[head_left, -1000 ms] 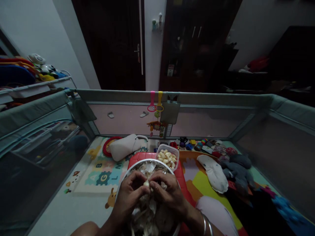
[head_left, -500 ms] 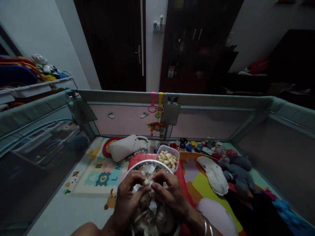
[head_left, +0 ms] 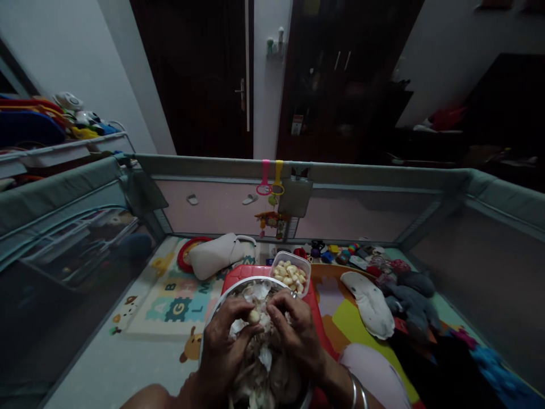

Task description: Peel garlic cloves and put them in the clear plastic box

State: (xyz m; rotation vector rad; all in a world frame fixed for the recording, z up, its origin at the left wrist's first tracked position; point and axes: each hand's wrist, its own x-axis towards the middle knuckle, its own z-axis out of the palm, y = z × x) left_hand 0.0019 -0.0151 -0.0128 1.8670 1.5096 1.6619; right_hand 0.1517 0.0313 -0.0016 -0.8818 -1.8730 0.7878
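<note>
My left hand (head_left: 225,332) pinches a pale garlic clove (head_left: 254,316) between thumb and fingertips. Just to its right, my right hand (head_left: 293,326) has thumb and fingers pressed together, a small gap away from the clove. What those fingers hold, if anything, is too small to make out. Both hands are over a round metal bowl (head_left: 208,318) full of papery garlic skins (head_left: 264,358). Beyond the right hand, a clear plastic tub (head_left: 308,262) contains peeled garlic cloves (head_left: 289,274).
Bowl and tub rest on a red stool (head_left: 315,318). Mesh playpen walls (head_left: 361,173) with padded rails surround me. A white pillow-like object (head_left: 215,255) lies on the letter-printed mat (head_left: 149,324). Toys (head_left: 332,253) and a grey plush (head_left: 413,307) lie to the right.
My fingertips have moved slightly apart, the right hand shifting right and up. The clove in my left hand is now more exposed.
</note>
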